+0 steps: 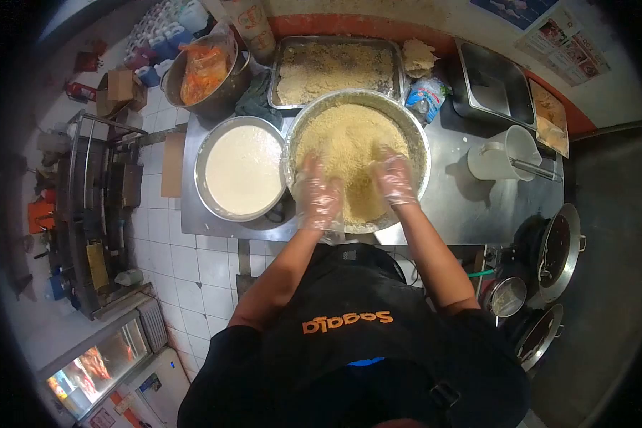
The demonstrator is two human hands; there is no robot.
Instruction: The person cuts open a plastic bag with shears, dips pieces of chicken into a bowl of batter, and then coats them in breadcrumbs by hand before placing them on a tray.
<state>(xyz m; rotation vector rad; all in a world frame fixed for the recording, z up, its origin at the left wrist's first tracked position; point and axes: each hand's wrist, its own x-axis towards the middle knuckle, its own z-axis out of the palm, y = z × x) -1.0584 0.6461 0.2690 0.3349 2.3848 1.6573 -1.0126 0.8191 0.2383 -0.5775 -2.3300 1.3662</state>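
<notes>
My left hand [319, 194], in a clear plastic glove, reaches into a wide metal basin [419, 130] of pale yellow crumbs [353, 135]. Inside the same basin, my gloved right hand [393, 177] is at the right side of the crumbs. Motion smears the fingers of both hands and crumbs partly cover them, so whether they are closed on any crumbs does not show. Close by on the left stands a round metal bowl of creamy white batter [242, 167]. A rectangular metal tray [273, 80] behind the basin holds more crumbs, some darker.
A white plastic pitcher [488, 158] with a metal handle across it stands right on the steel table [449, 207]. Behind are a blue-and-white plastic bag [428, 96], a deep steel pan [499, 89] and a large pot [225, 100]. Woks [560, 250] sit at the lower right.
</notes>
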